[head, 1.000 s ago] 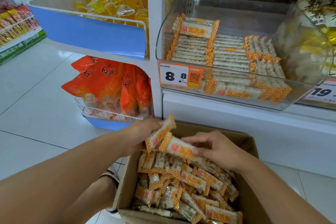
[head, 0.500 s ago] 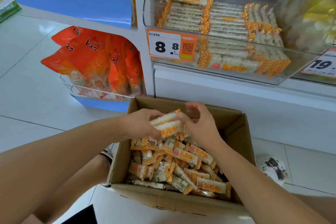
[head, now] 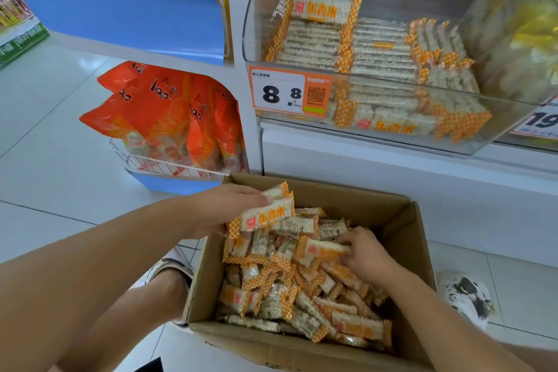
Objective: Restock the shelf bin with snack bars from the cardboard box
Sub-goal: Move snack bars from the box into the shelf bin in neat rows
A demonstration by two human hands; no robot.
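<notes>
Gathering step: left hand (head: 223, 208) grips 2 snack bars (head: 267, 214) above the cardboard box (head: 401, 214) at lower centre, right hand (head: 367, 254) pinches another inside; next, lift to the shelf bin (head: 392, 130), upper right.

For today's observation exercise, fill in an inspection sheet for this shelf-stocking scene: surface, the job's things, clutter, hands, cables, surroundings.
Surface: pale tiled floor; the cardboard box stands open on it.
Job's things: loose snack bars fill the box; the clear shelf bin above holds neat rows of the same bars.
Clutter: crumpled black-and-white thing on the floor right of the box.
Hands: left hand holds a small stack of bars above the box; right hand is down in the box, gripping one bar.
Cables: nothing seen.
Surroundings: price tag, orange packets in a wire basket, blue shelf panel.
</notes>
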